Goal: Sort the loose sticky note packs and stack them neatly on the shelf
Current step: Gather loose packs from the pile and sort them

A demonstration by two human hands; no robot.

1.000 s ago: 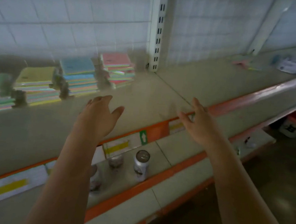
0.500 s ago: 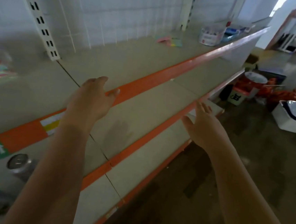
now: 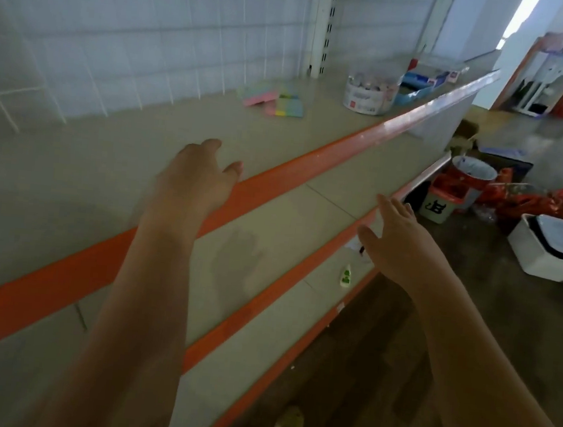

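Nothing held in either hand: left hand [image 3: 195, 181] with fingers relaxed and spread, hovering over the top shelf [image 3: 114, 149] near its orange front edge [image 3: 277, 175]; right hand [image 3: 398, 240] also released, fingers straight, out in front of the lower shelf edges. Loose sticky note packs [image 3: 273, 100], pastel pink, green and blue, lying in a small untidy heap far along the same top shelf, close to the wire grid back wall [image 3: 134, 44], well apart from both hands. Just beyond, a round clear tub with a red-and-white label [image 3: 370, 93]. Probably the step of going to fetch the loose packs, no pack grasped yet. Next move calls for a long reach forward, then gathering the heap by colour, taking care not to scatter the thin packs
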